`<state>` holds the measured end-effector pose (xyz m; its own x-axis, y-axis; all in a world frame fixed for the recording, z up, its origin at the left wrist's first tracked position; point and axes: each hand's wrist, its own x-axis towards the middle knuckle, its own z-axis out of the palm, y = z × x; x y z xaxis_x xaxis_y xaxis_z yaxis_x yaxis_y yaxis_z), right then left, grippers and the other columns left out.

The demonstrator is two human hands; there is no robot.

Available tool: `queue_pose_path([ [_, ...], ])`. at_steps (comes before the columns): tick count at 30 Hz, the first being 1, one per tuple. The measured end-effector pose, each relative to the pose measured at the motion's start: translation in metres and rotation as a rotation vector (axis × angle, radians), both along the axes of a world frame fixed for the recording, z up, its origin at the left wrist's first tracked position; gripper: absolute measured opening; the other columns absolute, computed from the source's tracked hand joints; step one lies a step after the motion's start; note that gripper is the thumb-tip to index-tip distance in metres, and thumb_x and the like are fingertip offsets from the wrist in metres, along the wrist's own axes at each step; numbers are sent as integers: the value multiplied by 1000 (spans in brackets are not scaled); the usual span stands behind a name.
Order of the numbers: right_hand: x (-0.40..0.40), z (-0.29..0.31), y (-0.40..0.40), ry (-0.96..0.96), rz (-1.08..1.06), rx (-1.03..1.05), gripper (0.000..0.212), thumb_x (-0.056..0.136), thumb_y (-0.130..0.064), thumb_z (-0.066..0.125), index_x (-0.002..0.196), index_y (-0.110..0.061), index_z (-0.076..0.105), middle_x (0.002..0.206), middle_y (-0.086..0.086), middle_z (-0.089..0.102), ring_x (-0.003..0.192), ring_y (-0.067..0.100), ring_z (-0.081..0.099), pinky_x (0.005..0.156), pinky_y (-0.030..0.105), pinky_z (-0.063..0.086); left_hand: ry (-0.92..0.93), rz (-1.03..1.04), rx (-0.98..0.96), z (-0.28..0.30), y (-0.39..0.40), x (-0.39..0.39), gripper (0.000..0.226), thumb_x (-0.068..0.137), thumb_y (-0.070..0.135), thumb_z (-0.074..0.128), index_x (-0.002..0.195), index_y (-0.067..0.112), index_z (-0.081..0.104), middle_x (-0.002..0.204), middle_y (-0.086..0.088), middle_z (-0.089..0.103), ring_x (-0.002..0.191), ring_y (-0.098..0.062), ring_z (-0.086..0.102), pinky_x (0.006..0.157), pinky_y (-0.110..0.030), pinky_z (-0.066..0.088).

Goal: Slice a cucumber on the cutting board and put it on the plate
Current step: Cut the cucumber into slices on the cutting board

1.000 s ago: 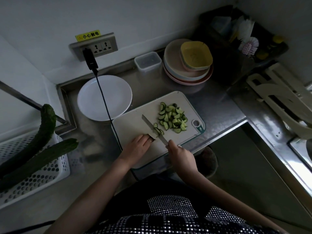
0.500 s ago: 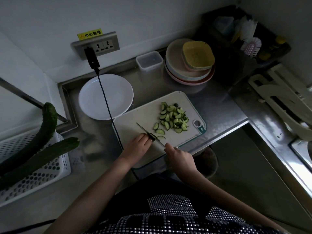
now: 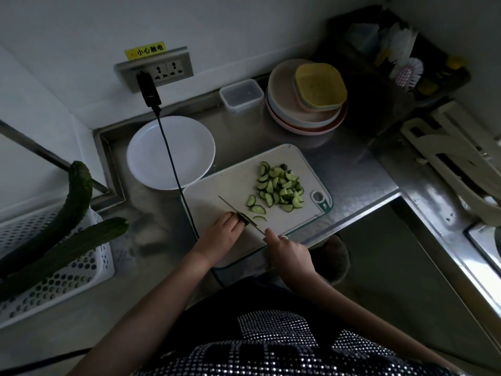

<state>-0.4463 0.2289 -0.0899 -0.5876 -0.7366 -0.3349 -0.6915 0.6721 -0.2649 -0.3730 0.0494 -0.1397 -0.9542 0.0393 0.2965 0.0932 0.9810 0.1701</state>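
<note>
Now I see my left hand pinching the last dark cucumber end on the cutting board, while my right hand grips the knife. Most cucumber slices lie piled at two o'clock. At eleven o'clock, the white plate carries nothing yet; I judge that the transfer remains.

Pale green, dark-rimmed cucumber slices lie on a white plastic cutting board with a green corner, and at its ten o'clock sits a plain round white plate. At one o'clock a yellow square bowl tops a stack of beige and pink plates. At nine o'clock dark green whole cucumbers rest in a white perforated basket, and at six o'clock is a black garment with white dots.
</note>
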Motion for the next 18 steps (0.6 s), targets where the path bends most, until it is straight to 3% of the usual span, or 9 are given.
queue_pose_path([
  [2, 0, -2, -3, -11, -14, 39, 16, 99, -18, 40, 114, -18, 35, 99, 8, 64, 84, 33, 65, 60, 38, 46, 19, -3, -21, 0, 0, 0, 30, 75, 11, 39, 104, 7, 44, 100, -11, 53, 96, -25, 45, 68, -30, 54],
  [6, -1, -3, -5, -15, -20, 84, 25, 93, -8, 41, 116, -17, 35, 101, 9, 64, 89, 34, 66, 60, 38, 44, 21, -2, -48, -3, -1, 0, 32, 74, 10, 39, 105, 4, 45, 95, -15, 65, 99, -27, 44, 68, -30, 54],
  [12, -2, 0, 3, -5, -29, -51, 11, 100, -25, 39, 108, -19, 35, 100, 5, 65, 82, 31, 65, 57, 35, 41, 24, -3, -27, -2, 0, 1, 29, 77, 13, 42, 106, 9, 47, 95, -10, 63, 95, -24, 46, 72, -31, 51],
  [18, 2, 5, 3, 7, 26, -87, 16, 102, -31, 36, 109, -17, 36, 99, 7, 64, 80, 31, 64, 55, 32, 37, -21, -7, -4, -11, -4, 4, 35, 79, 10, 47, 114, 6, 51, 102, -13, 58, 96, -29, 48, 74, -37, 54],
])
